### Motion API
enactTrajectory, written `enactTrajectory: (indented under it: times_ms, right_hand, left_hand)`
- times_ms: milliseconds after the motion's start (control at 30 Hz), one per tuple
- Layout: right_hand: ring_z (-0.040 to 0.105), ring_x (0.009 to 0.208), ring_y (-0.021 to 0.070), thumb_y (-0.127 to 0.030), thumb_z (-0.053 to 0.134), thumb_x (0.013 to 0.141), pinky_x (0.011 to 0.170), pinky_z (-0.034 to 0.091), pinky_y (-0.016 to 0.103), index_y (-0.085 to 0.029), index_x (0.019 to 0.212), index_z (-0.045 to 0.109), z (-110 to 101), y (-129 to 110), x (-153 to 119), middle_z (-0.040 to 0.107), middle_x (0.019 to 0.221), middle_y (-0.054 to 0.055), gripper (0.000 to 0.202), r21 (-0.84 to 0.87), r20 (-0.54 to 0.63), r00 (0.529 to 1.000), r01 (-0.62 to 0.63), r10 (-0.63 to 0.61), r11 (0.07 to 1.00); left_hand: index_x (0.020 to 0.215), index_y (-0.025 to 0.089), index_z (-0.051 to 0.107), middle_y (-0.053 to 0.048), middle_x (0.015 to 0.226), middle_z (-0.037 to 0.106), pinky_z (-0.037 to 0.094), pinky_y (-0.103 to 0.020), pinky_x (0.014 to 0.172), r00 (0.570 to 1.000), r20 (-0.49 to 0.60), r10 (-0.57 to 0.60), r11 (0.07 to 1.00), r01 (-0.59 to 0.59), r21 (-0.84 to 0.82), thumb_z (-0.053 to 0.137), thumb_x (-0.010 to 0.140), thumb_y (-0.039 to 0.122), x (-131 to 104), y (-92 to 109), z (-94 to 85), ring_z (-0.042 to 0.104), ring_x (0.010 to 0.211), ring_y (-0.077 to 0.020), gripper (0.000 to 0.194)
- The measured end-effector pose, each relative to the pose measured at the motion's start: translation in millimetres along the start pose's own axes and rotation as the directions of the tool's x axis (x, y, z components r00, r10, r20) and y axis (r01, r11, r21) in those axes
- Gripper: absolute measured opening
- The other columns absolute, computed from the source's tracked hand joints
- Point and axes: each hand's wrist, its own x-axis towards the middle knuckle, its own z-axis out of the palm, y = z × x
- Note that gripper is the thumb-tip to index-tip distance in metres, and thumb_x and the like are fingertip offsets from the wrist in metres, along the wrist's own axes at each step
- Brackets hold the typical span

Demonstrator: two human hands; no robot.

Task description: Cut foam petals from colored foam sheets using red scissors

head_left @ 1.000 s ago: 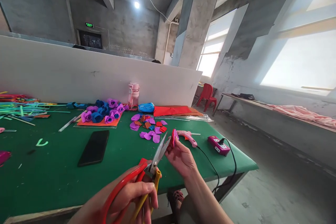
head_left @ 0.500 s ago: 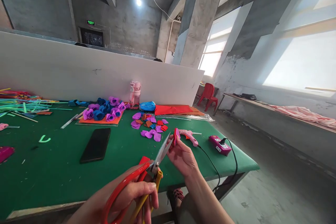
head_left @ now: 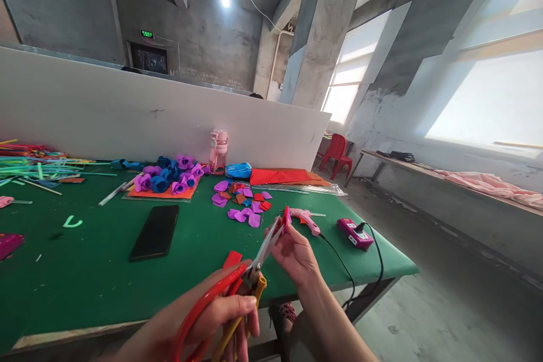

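Observation:
My left hand (head_left: 227,317) is closed round the red handles of a pair of scissors (head_left: 262,249). A yellow tube (head_left: 259,289) sits in the same hand, and a red strip (head_left: 232,259) shows just behind it. My right hand (head_left: 297,254) pinches a small red and pink petal piece (head_left: 287,216) between thumb and fingers. The scissor tips reach that piece, with the blades slightly apart; whether they touch it I cannot tell. Behind my right hand lies a pink glue gun (head_left: 311,226). Loose purple, red, brown and blue petals (head_left: 253,220) are scattered beyond my hands.
Finished purple and blue flowers (head_left: 160,182) rest on orange sheets. A black phone (head_left: 156,232) lies left on the green table (head_left: 93,271). A pink bottle (head_left: 219,150) stands by the white partition. At right, a purple power block (head_left: 355,235) trails a black cable.
The scissors have moved slightly up and right, bringing their tips to the petal piece. My right hand keeps its pinch in nearly the same place.

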Motion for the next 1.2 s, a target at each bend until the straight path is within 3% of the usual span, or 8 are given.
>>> enactTrajectory:
  times_ms: [200, 367, 533, 967, 1200]
  right_hand:
    - [0.068, 0.07, 0.0129, -0.013, 0.071, 0.071, 0.073, 0.056, 0.028, -0.015, 0.078, 0.067, 3, 2, -1, 0.072, 0.074, 0.0, 0.008, 0.031, -0.004, 1.0, 0.008, -0.008, 0.999]
    - [0.067, 0.067, 0.0117, -0.011, 0.069, 0.073, 0.073, 0.057, 0.029, -0.016, 0.079, 0.067, 9, 2, -4, 0.073, 0.072, 0.0, 0.008, 0.07, -0.004, 0.999, 0.041, -0.041, 0.997]
    - [0.068, 0.068, 0.0118, -0.011, 0.069, 0.074, 0.074, 0.057, 0.027, -0.017, 0.08, 0.068, 11, 2, -4, 0.073, 0.072, 0.0, 0.008, 0.072, 0.004, 0.999, 0.044, -0.044, 0.996]
    - [0.067, 0.067, 0.0112, -0.014, 0.069, 0.075, 0.075, 0.056, 0.027, -0.018, 0.079, 0.068, 4, 4, 0, 0.072, 0.071, -0.001, 0.006, 0.019, 0.009, 0.998, 0.06, -0.06, 0.998]
    - [0.067, 0.068, 0.0102, -0.012, 0.066, 0.076, 0.072, 0.056, 0.025, -0.018, 0.084, 0.068, 7, 1, -3, 0.073, 0.075, -0.001, 0.01, 0.041, 0.021, 0.998, 0.055, -0.056, 0.998]
  left_hand:
    - [0.075, 0.014, 0.057, -0.006, 0.075, 0.064, 0.041, -0.024, 0.048, 0.999, -0.039, -0.02, 1.0, 0.02, -0.003, 0.06, 0.075, 0.046, 1, -6, -0.4, 0.06, 0.053, -0.0149, 0.032]
    - [0.09, 0.015, 0.056, -0.006, 0.082, 0.066, 0.044, -0.025, 0.05, 0.998, -0.059, -0.004, 1.0, 0.004, -0.004, 0.058, 0.078, 0.045, 2, -12, -3.9, 0.063, 0.055, -0.0159, 0.032]
    - [0.087, 0.014, 0.055, -0.005, 0.079, 0.065, 0.045, -0.025, 0.052, 0.998, -0.043, 0.036, 0.999, -0.036, -0.01, 0.058, 0.079, 0.043, 2, -9, -2.1, 0.063, 0.055, -0.0157, 0.03]
    - [0.089, 0.015, 0.058, -0.008, 0.085, 0.065, 0.046, -0.026, 0.053, 0.999, -0.038, 0.003, 1.0, -0.002, 0.026, 0.056, 0.077, 0.048, 6, -16, -6.0, 0.063, 0.059, -0.0174, 0.035]
    - [0.073, 0.018, 0.059, -0.005, 0.07, 0.063, 0.044, -0.024, 0.05, 0.997, -0.071, -0.036, 0.999, 0.038, 0.037, 0.059, 0.072, 0.051, -1, -3, -0.7, 0.062, 0.06, -0.0183, 0.034]
